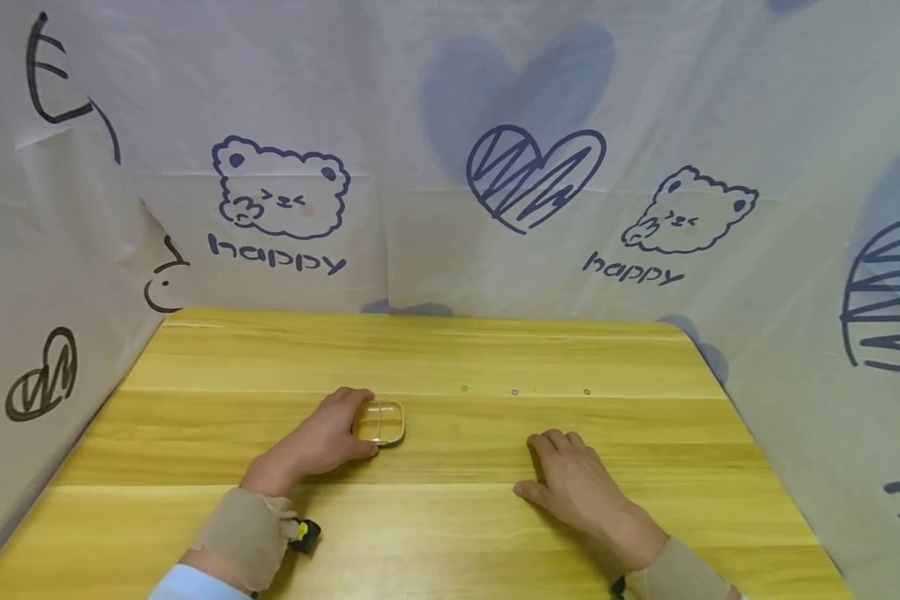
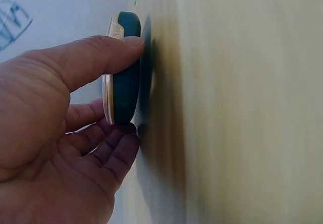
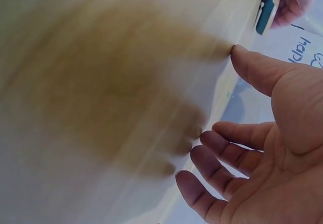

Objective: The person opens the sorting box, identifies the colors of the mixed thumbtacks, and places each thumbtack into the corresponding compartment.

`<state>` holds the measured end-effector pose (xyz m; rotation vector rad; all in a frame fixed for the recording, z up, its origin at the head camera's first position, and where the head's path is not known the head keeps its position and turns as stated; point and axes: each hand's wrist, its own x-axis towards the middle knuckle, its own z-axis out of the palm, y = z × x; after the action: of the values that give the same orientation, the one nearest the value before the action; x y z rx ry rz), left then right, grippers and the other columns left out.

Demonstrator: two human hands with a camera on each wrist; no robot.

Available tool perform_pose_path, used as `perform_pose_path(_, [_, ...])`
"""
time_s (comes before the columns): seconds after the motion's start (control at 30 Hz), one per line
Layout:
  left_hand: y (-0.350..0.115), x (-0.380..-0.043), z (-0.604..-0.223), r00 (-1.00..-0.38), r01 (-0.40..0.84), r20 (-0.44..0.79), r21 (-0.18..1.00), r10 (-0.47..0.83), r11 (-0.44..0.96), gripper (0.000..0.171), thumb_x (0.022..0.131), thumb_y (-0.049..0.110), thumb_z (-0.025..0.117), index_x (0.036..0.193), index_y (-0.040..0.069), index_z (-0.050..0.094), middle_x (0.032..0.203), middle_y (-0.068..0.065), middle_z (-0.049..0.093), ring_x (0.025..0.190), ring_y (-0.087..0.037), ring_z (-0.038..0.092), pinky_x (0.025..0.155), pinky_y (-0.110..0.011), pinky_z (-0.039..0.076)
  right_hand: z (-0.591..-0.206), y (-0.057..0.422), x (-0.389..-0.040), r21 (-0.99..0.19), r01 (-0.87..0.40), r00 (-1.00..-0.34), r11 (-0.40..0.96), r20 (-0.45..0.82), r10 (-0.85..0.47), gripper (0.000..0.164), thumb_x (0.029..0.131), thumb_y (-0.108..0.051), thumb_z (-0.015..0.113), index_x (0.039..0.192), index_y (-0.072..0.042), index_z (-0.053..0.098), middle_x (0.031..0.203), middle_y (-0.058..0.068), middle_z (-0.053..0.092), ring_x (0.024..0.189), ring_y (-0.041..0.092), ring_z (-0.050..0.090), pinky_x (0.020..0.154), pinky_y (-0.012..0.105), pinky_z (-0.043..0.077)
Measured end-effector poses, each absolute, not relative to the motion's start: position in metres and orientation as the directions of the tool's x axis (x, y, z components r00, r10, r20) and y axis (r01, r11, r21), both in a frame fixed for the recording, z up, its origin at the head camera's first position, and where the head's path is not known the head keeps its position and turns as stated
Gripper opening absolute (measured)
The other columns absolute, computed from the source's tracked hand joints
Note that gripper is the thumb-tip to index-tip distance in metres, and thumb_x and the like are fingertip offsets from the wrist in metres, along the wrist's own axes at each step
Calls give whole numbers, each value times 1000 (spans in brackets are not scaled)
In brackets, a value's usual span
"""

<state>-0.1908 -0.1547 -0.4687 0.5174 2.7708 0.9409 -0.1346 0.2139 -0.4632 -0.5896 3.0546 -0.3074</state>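
A small flat case [image 1: 382, 423] has a clear lid showing a divider and a dark green base [image 2: 126, 85]. My left hand [image 1: 336, 431] holds it by its left side, thumb on the near edge and fingers on the far edge. In the left wrist view the case is close over the wood, its shadow beside it. My right hand [image 1: 572, 482] is to the right with nothing in it, palm down and fingers spread and slightly bent, fingertips right at the tabletop. Beyond the hands lie a green ring [image 1: 464, 388], a purple ring [image 1: 514, 392] and a red ring [image 1: 587, 392], all tiny.
The wooden table [image 1: 435, 525] has rounded far corners. A white cloth [image 1: 412, 242] printed with bears and hearts hangs behind it and along both sides. A dark strap piece with a yellow mark [image 1: 305, 535] sits at my left wrist.
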Motion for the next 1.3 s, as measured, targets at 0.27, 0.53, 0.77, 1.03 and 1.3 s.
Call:
perform_pose_path(0.27, [-116,-186,-468,-904,344,1,596,427,726,75,76,26,80,136,1,44,132,-18,49,124,-34,43,102,-49,39,-459,210,-136,-224,-364,-927,904,-7,-375,64,83,-47,71,129,-5,56,124,11,60,112,31,52,92,50,45])
perform_pose_path(0.53, [-97,-183,-474,-916,349,45,581,398,736,76,72,26,81,135,1,46,130,-18,51,115,-34,46,98,-47,42,-455,198,-143,-281,-401,-909,872,0,-417,61,84,-46,71,129,-6,57,126,10,60,118,30,52,97,51,44])
perform_pose_path(0.77, [-89,-179,-474,-910,379,80,564,408,734,77,70,27,83,133,2,48,127,-17,54,114,-35,48,97,-52,41,-448,166,-167,-337,-469,-864,817,-18,-503,64,87,-48,66,135,-8,53,130,8,57,121,25,50,100,46,44])
perform_pose_path(1.03, [-84,-178,-476,-896,398,62,552,440,733,79,75,32,80,138,2,44,134,-18,50,119,-35,45,100,-55,36,-455,133,-189,-401,-520,-807,754,-59,-588,77,84,-56,67,141,-8,44,136,5,49,120,19,49,99,41,45])
perform_pose_path(1.3, [-96,-183,-477,-898,355,-18,563,440,747,81,74,41,81,140,9,45,131,-10,52,112,-29,44,96,-52,34,-458,124,-195,-417,-518,-804,747,-62,-591,78,82,-54,69,140,-7,46,131,6,51,112,18,52,93,40,48])
